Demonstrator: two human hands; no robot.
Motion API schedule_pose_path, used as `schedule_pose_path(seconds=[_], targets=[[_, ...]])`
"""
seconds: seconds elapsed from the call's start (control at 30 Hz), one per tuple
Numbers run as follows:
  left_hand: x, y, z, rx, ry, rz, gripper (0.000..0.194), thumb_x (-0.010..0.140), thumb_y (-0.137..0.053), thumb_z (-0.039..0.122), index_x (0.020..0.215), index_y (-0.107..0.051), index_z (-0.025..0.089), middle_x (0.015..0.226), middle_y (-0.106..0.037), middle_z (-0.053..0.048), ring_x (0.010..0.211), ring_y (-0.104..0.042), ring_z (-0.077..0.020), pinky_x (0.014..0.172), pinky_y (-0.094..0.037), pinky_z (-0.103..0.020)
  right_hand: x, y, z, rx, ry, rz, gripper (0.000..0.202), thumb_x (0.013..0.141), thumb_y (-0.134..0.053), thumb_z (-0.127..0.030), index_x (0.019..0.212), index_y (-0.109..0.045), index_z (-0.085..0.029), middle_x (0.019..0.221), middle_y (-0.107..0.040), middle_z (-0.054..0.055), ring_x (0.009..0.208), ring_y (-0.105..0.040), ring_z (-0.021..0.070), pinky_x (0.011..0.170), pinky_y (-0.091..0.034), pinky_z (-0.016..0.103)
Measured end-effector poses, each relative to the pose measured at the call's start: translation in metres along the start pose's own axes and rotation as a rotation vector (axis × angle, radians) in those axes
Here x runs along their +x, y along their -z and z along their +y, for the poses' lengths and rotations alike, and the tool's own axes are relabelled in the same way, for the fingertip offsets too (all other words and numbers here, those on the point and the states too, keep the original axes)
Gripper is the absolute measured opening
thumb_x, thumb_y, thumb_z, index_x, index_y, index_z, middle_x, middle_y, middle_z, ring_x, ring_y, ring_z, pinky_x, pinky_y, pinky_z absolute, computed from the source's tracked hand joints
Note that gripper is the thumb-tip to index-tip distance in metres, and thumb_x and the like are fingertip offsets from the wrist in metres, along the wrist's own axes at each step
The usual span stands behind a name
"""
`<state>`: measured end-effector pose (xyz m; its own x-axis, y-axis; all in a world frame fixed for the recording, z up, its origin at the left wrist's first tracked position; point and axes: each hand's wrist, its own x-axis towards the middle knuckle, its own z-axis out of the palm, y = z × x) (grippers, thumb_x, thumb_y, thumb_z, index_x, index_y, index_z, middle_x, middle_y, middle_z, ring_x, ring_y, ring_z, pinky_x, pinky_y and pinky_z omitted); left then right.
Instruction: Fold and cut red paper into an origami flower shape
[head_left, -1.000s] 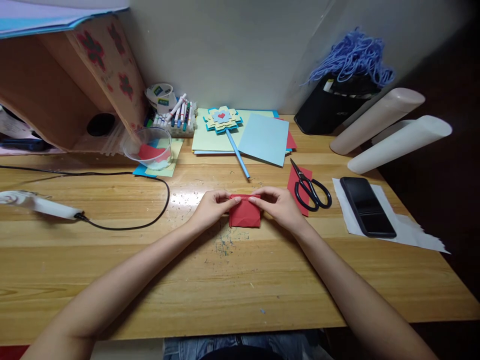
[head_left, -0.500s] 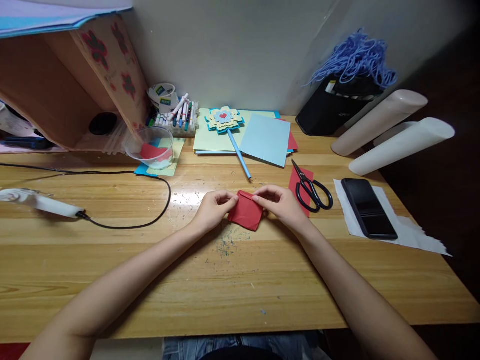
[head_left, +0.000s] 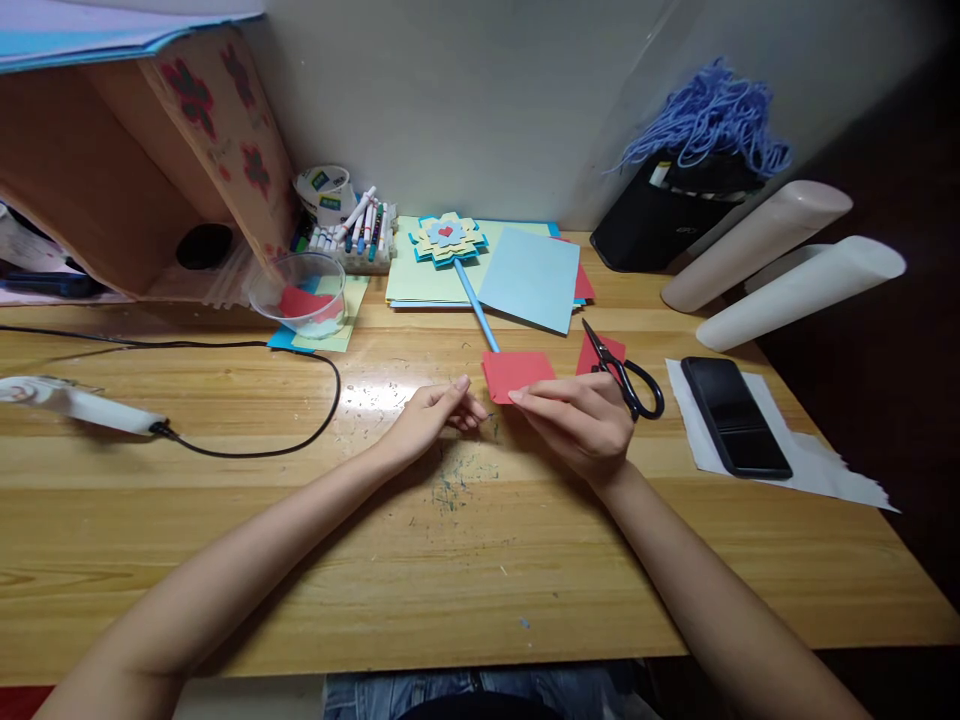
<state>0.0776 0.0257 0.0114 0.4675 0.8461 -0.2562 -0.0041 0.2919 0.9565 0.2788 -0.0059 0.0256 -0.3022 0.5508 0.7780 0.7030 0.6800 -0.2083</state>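
I am seeing the right hand (head_left: 583, 428) pinching the near edge of the red paper (head_left: 523, 373), which is covering the blue stem's (head_left: 475, 303) lower end. Near it, the left hand (head_left: 429, 422) is curving its fingers loosely open. Black scissors (head_left: 616, 367) are lying partly on another red sheet (head_left: 589, 358).

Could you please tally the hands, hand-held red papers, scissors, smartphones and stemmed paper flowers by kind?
Hands, left hand and right hand: 2
Hand-held red paper: 1
Black-handled scissors: 1
Smartphone: 1
Stemmed paper flower: 1
Total: 6
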Motion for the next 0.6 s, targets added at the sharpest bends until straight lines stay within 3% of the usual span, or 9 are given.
schedule_pose_path(seconds=[0.13, 0.27, 0.43, 0.6], targets=[[-0.002, 0.002, 0.008, 0.001, 0.027, -0.124, 0.035, 0.080, -0.058, 0.045, 0.070, -0.068, 0.013, 0.073, -0.068, -0.007, 0.068, -0.059, -0.0123, 0.072, -0.046, -0.027, -0.004, -0.005, 0.001, -0.034, 0.118, -0.111, 0.025, 0.081, -0.063, -0.016, 0.099, -0.067, -0.034, 0.083, -0.073, -0.005, 0.069, -0.056, 0.0141, 0.065, -0.041, 0.029], [-0.001, 0.005, 0.008, 0.055, 0.039, -0.116, 0.028, 0.077, -0.063, 0.039, 0.067, -0.069, 0.014, 0.071, -0.067, -0.005, 0.067, -0.058, -0.0113, 0.071, -0.046, -0.025, -0.004, -0.008, 0.003, -0.053, 0.108, -0.222, 0.019, 0.083, -0.062, -0.022, 0.095, -0.068, -0.036, 0.084, -0.073, -0.007, 0.070, -0.055, 0.0132, 0.065, -0.037, 0.030], [0.002, 0.006, 0.005, 0.080, 0.047, -0.110, 0.025, 0.077, -0.063, 0.037, 0.068, -0.069, 0.015, 0.069, -0.066, -0.003, 0.064, -0.057, -0.0099, 0.069, -0.045, -0.024, -0.001, -0.009, 0.003, -0.052, 0.141, -0.211, 0.016, 0.081, -0.064, -0.022, 0.092, -0.069, -0.033, 0.081, -0.073, -0.006, 0.073, -0.053, 0.0144, 0.066, -0.036, 0.030], [0.002, 0.006, 0.006, 0.078, 0.089, -0.135, 0.028, 0.077, -0.061, 0.039, 0.067, -0.068, 0.014, 0.066, -0.065, -0.005, 0.059, -0.055, -0.0098, 0.062, -0.044, -0.024, -0.001, -0.012, 0.000, -0.034, 0.072, -0.275, 0.010, 0.081, -0.063, -0.024, 0.087, -0.069, -0.030, 0.081, -0.072, -0.004, 0.079, -0.053, 0.0154, 0.070, -0.036, 0.031]])
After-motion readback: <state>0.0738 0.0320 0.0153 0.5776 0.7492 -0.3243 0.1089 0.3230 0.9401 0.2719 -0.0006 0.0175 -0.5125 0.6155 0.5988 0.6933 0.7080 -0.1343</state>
